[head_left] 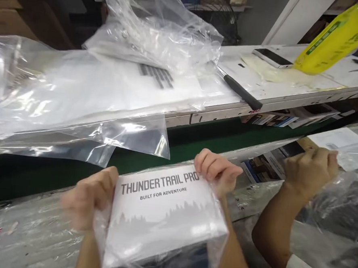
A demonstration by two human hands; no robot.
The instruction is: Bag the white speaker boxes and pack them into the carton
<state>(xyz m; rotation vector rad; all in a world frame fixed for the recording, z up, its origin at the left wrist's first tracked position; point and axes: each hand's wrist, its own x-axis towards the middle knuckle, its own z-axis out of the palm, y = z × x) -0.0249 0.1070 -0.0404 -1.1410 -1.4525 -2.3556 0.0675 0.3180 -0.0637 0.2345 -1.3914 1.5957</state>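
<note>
A white printed booklet or card [164,226] reading "THUNDER TRAIL PRO, BUILT FOR ADVENTURE" lies inside a clear plastic bag [218,253], with grey treetops printed across it. My left hand [92,197], somewhat blurred, is closed on the bag's upper left edge. At the upper right corner, my right hand [216,170] pinches the bag with its fingers curled over the edge. The bag is tilted toward me in front of my body, and its lower end hangs loose past the booklet.
On the white shelf [195,108] are clear plastic bags [48,89], a black-handled tool [242,91], a phone [273,57] and a yellow bottle-like package [336,38]. A green strip [209,140] runs below. At right, a co-worker's hand [312,170] is near printed leaflets [263,167] and plastic.
</note>
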